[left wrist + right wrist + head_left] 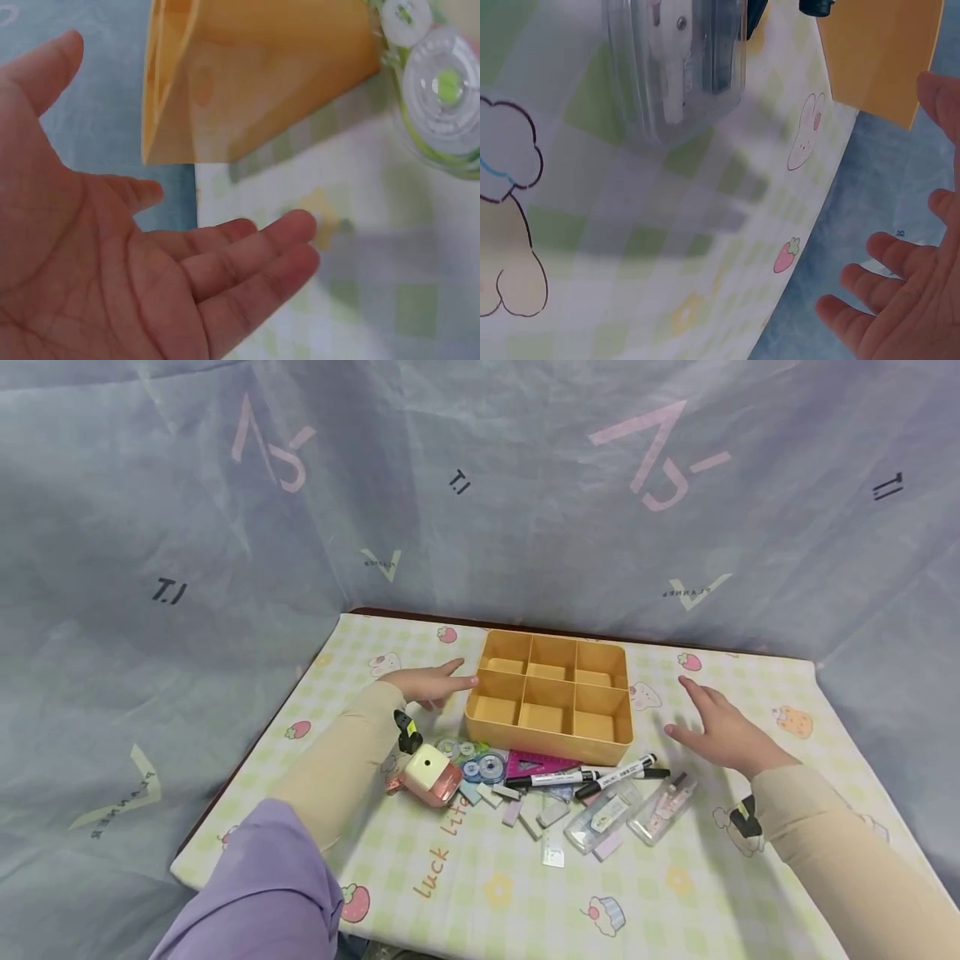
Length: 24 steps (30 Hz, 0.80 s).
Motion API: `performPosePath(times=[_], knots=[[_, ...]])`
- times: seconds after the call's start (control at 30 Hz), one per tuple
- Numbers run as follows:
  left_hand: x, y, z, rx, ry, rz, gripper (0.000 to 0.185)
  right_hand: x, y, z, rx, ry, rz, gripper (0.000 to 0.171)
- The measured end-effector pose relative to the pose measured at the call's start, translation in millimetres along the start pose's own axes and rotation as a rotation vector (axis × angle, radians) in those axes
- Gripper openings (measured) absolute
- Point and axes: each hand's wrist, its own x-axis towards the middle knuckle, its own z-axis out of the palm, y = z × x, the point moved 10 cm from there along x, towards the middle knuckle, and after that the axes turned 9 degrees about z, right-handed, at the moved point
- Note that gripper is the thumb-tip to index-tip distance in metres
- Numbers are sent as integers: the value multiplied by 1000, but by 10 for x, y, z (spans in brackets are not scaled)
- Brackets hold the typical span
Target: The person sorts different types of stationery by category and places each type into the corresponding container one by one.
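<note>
I have the yellow six-compartment organizer box (553, 697) sitting toward the far middle of the checked tablecloth (480, 893), all its compartments bare. My left hand (431, 682) is at the box's 9 o'clock, fingers straight and relaxed, the fingertips just beside the box's left wall; I cannot tell whether they touch it. The left wrist view shows the palm spread and holding nothing, with the box corner (247, 82) just beyond the fingers. My right hand (716, 727) hovers at the box's 3 to 4 o'clock, apart from it, fingers spread wide and holding nothing; the right wrist view shows the same loose fingers (885, 300) off the table edge.

At the box's 6 o'clock lies a scatter of stationery: two black-and-white markers (600, 772), a magenta set square (536, 764), correction tape rolls (480, 764), small erasers (525, 814) and two clear plastic cases (633, 810). A pink and cream pencil sharpener (427, 774) sits at about 7 o'clock, beside my left forearm.
</note>
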Motion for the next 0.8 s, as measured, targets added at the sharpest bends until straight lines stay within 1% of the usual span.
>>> performPosePath(times=[0.13,0.23,0.3,0.37,0.47,0.63,0.7,0.8], knots=[[-87,56,-2,4,-5,3,87,-24,-30,9,23,14,-26,98],[-204,100,-8,19,-11,13,87,-43,-19,11,34,23,-40,97],[-301,101,-7,31,-17,10,86,-54,0,13,40,26,-49,96],[-393,61,11,36,-39,0,82,-65,24,14,44,27,-53,95],[-515,-47,77,27,-99,-30,75,-72,60,15,51,29,-57,94],[-648,-261,238,-25,-199,-50,67,-67,94,28,56,14,-55,94],[-704,-323,304,-47,-218,-50,67,-60,99,36,55,4,-50,94],[-789,-398,391,-73,-229,-52,65,-40,95,52,52,-8,-51,94]])
